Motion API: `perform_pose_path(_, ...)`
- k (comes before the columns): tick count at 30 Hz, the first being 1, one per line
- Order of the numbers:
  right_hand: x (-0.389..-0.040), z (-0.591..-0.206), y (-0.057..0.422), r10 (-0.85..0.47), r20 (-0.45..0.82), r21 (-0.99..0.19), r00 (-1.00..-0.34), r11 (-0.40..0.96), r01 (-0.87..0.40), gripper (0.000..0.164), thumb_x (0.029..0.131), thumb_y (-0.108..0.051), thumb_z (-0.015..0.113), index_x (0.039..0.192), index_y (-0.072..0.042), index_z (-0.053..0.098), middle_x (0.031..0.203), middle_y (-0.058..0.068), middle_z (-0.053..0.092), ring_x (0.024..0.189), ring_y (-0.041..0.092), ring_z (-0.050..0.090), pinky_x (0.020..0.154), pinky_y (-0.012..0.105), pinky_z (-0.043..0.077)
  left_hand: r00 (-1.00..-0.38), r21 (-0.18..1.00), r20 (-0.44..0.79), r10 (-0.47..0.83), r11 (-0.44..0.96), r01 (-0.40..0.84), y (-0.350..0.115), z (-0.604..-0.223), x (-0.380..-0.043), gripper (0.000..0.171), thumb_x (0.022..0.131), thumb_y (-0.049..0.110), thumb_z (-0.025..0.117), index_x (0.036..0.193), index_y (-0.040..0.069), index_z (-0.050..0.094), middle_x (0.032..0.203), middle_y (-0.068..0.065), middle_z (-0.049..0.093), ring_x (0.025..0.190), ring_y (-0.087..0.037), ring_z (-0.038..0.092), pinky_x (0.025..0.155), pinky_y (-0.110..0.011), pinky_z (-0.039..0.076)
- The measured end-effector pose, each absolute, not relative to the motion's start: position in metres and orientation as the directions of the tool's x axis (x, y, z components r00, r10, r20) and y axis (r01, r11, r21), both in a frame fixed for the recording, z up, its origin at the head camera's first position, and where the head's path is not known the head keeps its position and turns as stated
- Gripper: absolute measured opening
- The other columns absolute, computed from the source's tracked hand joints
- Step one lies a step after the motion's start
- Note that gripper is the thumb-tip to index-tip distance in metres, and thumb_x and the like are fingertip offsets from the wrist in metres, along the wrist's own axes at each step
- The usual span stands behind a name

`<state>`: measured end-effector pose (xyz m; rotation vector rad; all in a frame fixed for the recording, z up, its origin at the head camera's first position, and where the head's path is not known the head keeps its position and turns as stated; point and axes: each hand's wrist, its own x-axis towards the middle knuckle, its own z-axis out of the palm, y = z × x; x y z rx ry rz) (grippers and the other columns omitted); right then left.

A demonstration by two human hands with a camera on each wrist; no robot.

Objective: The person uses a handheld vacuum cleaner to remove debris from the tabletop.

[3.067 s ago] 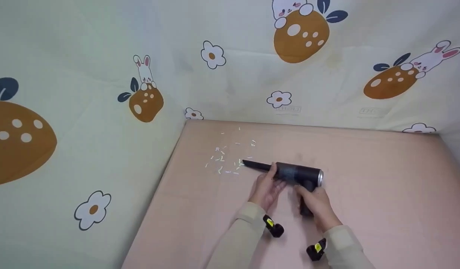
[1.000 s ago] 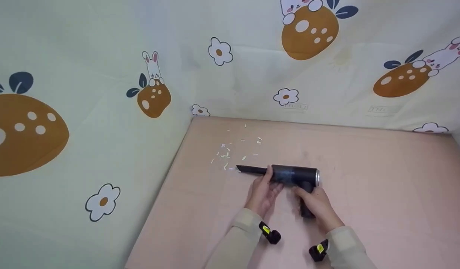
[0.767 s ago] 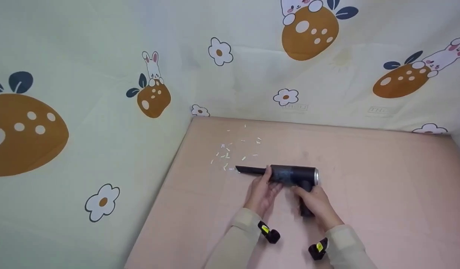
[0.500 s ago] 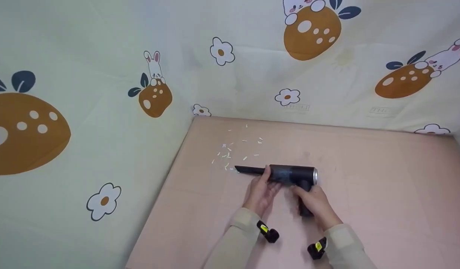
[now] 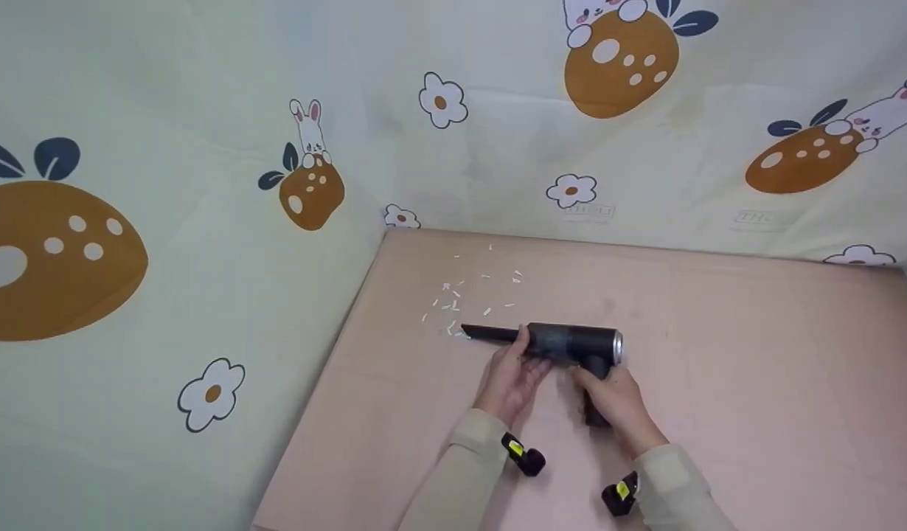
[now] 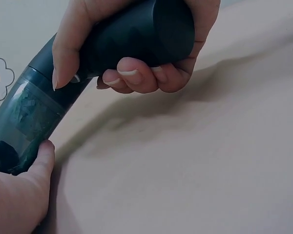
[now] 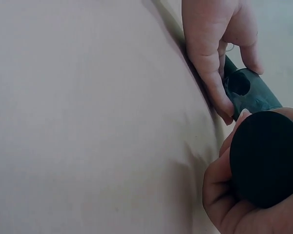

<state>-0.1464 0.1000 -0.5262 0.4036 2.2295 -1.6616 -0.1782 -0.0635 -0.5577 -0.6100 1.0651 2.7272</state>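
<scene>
A black handheld vacuum cleaner point(image 5: 590, 342) with a long narrow nozzle points left, low over the table. My right hand point(image 5: 624, 402) grips its handle; in the left wrist view the fingers point(image 6: 136, 75) of that hand curl round the handle. My left hand point(image 5: 506, 383) holds the front of the body, thumb at the nozzle's base and fingers underneath. Bits of debris show inside the see-through dust cup point(image 6: 31, 109). The nozzle tip sits right at the lower edge of a scatter of small white paper scraps point(image 5: 487, 311).
A pink cloth covers the table point(image 5: 756, 383). Pale fabric walls point(image 5: 498, 155) printed with rabbits and flowers stand at its left and back edges. The scraps lie towards the back left corner. Each wrist carries a small black camera point(image 5: 526, 456).
Over three seconds the nozzle has shifted left and slightly towards me against the scraps. Several scraps near its tip are gone. Both hands keep their hold; the head view has turned slightly.
</scene>
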Motion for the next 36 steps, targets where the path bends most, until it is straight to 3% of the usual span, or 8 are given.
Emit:
perform_pose_path(10,-0.149,-0.53,0.095,0.009,-0.424,-0.868,-0.905,0.281,0.41,0.04,0.094,-0.04,0.066,0.108,-0.004,0.055,0.069,0.003,0.062,0.061,0.016,0.059,0.061,0.029,0.05,-0.903,0.629,-0.428,-0.023,-0.726,-0.279,-0.07,-0.554,-0.179,0.044,0.102,0.032,0.061,0.128,-0.003,0.058,0.105,-0.011,0.075,0.102,-0.023,0.073,0.103,-0.04,0.056)
perform_pose_path(19,-0.152,-0.528,0.087,0.003,-0.421,-0.877,-0.907,0.254,0.408,0.033,0.093,-0.037,0.067,0.09,-0.005,0.059,0.06,0.002,0.061,0.052,0.018,0.059,0.057,0.031,0.052,-0.902,0.638,-0.43,-0.04,-0.72,-0.272,-0.077,-0.554,-0.18,0.04,0.102,0.032,0.062,0.123,-0.001,0.06,0.104,-0.01,0.075,0.101,-0.022,0.072,0.103,-0.041,0.055)
perform_pose_path(29,-0.153,-0.529,0.078,-0.001,-0.421,-0.883,-0.907,0.231,0.41,0.032,0.093,-0.034,0.069,0.083,-0.004,0.061,0.056,0.003,0.06,0.048,0.018,0.058,0.053,0.031,0.052,-0.899,0.637,-0.435,-0.044,-0.721,-0.273,-0.085,-0.556,-0.181,0.043,0.103,0.032,0.059,0.129,-0.003,0.058,0.109,-0.013,0.075,0.104,-0.023,0.072,0.102,-0.039,0.057)
perform_pose_path(36,-0.152,-0.528,0.073,-0.01,-0.411,-0.886,-0.912,0.24,0.397,0.033,0.092,-0.035,0.07,0.084,-0.004,0.059,0.056,0.002,0.059,0.048,0.018,0.058,0.052,0.031,0.052,-0.893,0.627,-0.445,-0.059,-0.733,-0.264,-0.089,-0.555,-0.179,0.039,0.103,0.031,0.059,0.125,-0.001,0.06,0.104,-0.011,0.075,0.097,-0.021,0.073,0.101,-0.04,0.057)
